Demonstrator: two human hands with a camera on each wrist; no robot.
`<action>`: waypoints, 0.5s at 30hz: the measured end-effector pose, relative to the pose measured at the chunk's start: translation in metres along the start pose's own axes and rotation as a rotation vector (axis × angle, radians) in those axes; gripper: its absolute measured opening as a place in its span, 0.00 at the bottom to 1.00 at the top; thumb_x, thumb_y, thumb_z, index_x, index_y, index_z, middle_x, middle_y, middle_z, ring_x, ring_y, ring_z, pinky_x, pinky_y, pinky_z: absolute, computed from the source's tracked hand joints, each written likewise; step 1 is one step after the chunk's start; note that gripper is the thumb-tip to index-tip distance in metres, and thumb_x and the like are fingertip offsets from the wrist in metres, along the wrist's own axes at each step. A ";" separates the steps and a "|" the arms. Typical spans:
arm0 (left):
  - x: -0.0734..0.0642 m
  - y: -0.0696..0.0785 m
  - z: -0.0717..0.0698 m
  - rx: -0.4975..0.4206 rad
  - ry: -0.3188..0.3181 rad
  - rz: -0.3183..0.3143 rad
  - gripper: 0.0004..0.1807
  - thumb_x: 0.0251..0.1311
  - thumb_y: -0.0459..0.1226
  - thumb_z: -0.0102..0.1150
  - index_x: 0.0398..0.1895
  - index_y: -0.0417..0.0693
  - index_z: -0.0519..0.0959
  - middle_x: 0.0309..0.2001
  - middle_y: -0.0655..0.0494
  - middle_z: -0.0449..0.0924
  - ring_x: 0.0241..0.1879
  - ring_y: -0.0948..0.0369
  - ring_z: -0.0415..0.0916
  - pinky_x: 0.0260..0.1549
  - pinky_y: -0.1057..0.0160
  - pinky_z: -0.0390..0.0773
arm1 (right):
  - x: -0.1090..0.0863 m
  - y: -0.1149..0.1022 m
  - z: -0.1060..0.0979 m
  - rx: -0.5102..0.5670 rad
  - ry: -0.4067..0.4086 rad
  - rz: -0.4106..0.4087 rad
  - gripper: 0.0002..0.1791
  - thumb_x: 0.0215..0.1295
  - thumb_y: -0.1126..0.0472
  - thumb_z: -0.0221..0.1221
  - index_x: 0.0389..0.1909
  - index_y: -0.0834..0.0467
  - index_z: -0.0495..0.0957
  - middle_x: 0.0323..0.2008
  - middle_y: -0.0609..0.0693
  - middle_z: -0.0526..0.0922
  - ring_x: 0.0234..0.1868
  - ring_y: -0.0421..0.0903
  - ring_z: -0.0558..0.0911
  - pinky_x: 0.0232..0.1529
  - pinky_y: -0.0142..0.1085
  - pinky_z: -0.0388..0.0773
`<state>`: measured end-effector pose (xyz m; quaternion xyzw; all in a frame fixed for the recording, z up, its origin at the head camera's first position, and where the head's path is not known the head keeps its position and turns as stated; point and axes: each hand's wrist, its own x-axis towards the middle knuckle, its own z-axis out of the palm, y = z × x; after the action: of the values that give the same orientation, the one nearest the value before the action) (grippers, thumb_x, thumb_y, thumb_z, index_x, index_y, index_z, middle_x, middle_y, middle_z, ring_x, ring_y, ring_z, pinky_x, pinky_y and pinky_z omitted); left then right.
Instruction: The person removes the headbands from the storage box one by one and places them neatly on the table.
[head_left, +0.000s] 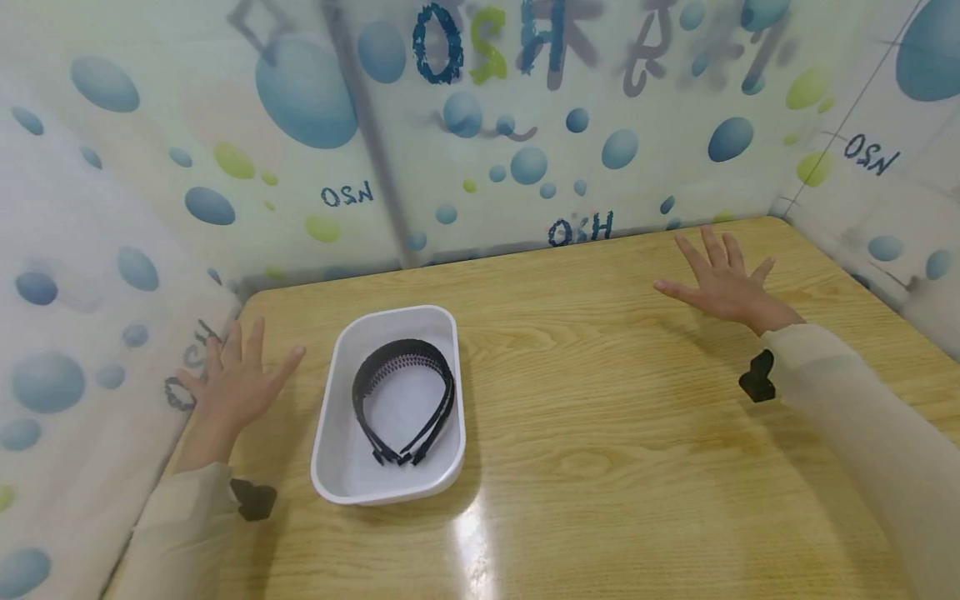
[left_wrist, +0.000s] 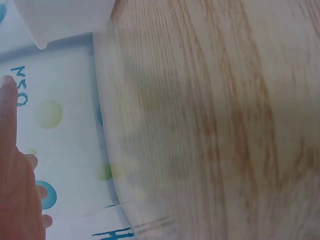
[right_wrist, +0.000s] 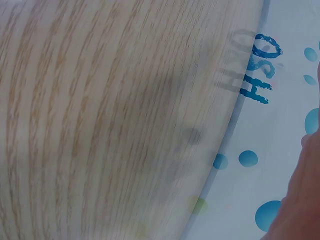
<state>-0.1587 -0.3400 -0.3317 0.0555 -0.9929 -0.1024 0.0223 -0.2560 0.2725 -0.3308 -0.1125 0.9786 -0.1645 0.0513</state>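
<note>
Several black headbands (head_left: 405, 354), some with a toothed inner edge, lie nested together inside a white plastic basin (head_left: 324, 467). To the left of the basin, my left hand (head_left: 238, 387) is raised with its fingers spread, holding nothing. My right hand (head_left: 723, 283) hovers over the far right part of the table, fingers spread apart and nothing in them. In the left wrist view, part of the left hand (left_wrist: 20, 195) shows at the left edge, with a corner of the basin (left_wrist: 65, 20) above. Only a strip of the right hand (right_wrist: 302, 200) appears in the right wrist view.
The wood-grain table (head_left: 600, 433) runs up to a wall covering (head_left: 480, 167) printed with blue and green bubbles at the back and sides. Small black wrist devices sit under both cuffs, the left one (head_left: 255, 500) and the right one (head_left: 759, 377).
</note>
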 end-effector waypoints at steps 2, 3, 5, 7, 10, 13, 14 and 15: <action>0.000 0.000 0.000 0.001 -0.002 0.000 0.48 0.59 0.67 0.27 0.71 0.49 0.31 0.67 0.30 0.26 0.61 0.29 0.21 0.41 0.21 0.19 | 0.000 0.000 0.000 -0.001 0.000 0.001 0.49 0.61 0.30 0.41 0.71 0.48 0.27 0.66 0.56 0.15 0.63 0.59 0.16 0.40 0.73 0.11; 0.000 0.000 0.000 0.001 -0.003 0.000 0.48 0.59 0.67 0.27 0.71 0.49 0.31 0.67 0.30 0.26 0.61 0.28 0.21 0.41 0.21 0.19 | 0.000 0.000 0.000 -0.002 0.000 0.001 0.49 0.61 0.30 0.41 0.71 0.48 0.27 0.66 0.56 0.15 0.63 0.59 0.16 0.41 0.73 0.11; 0.000 -0.001 0.001 0.003 -0.006 0.000 0.48 0.59 0.67 0.27 0.71 0.49 0.31 0.67 0.30 0.26 0.61 0.28 0.21 0.41 0.21 0.19 | 0.000 0.000 0.000 -0.002 -0.001 0.001 0.48 0.61 0.30 0.41 0.71 0.47 0.26 0.66 0.56 0.15 0.63 0.59 0.16 0.40 0.73 0.10; 0.000 -0.001 0.001 0.005 -0.010 0.000 0.48 0.59 0.68 0.27 0.71 0.49 0.30 0.67 0.30 0.26 0.61 0.28 0.22 0.41 0.21 0.19 | -0.001 0.000 0.000 0.001 -0.002 0.001 0.48 0.61 0.30 0.40 0.71 0.47 0.26 0.66 0.56 0.15 0.63 0.59 0.15 0.40 0.72 0.09; 0.000 -0.001 0.001 0.007 -0.011 0.005 0.48 0.59 0.67 0.27 0.71 0.49 0.30 0.68 0.31 0.25 0.61 0.27 0.22 0.41 0.21 0.19 | -0.001 0.000 0.000 0.011 -0.001 0.001 0.48 0.61 0.31 0.41 0.71 0.49 0.27 0.67 0.58 0.16 0.63 0.59 0.16 0.40 0.72 0.09; -0.002 0.000 0.001 0.007 0.000 0.021 0.47 0.60 0.67 0.27 0.71 0.49 0.31 0.68 0.33 0.25 0.61 0.27 0.23 0.41 0.21 0.19 | -0.001 -0.001 0.000 0.023 0.005 0.007 0.48 0.62 0.31 0.41 0.71 0.50 0.28 0.67 0.61 0.19 0.64 0.62 0.18 0.42 0.74 0.12; -0.003 0.001 0.001 0.000 0.009 0.031 0.46 0.60 0.66 0.28 0.72 0.48 0.33 0.68 0.33 0.26 0.61 0.28 0.25 0.42 0.21 0.21 | -0.001 -0.001 -0.001 0.037 0.006 0.008 0.48 0.62 0.31 0.41 0.71 0.51 0.30 0.68 0.63 0.21 0.64 0.64 0.20 0.43 0.74 0.14; -0.004 0.002 0.001 -0.010 0.022 0.048 0.46 0.61 0.65 0.29 0.72 0.47 0.34 0.69 0.33 0.28 0.62 0.28 0.28 0.44 0.21 0.24 | -0.001 -0.002 -0.001 0.046 0.011 0.007 0.48 0.62 0.32 0.41 0.72 0.52 0.32 0.68 0.65 0.25 0.65 0.67 0.24 0.45 0.75 0.17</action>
<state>-0.1554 -0.3371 -0.3319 0.0328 -0.9931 -0.1063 0.0361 -0.2548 0.2709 -0.3292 -0.1072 0.9752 -0.1872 0.0492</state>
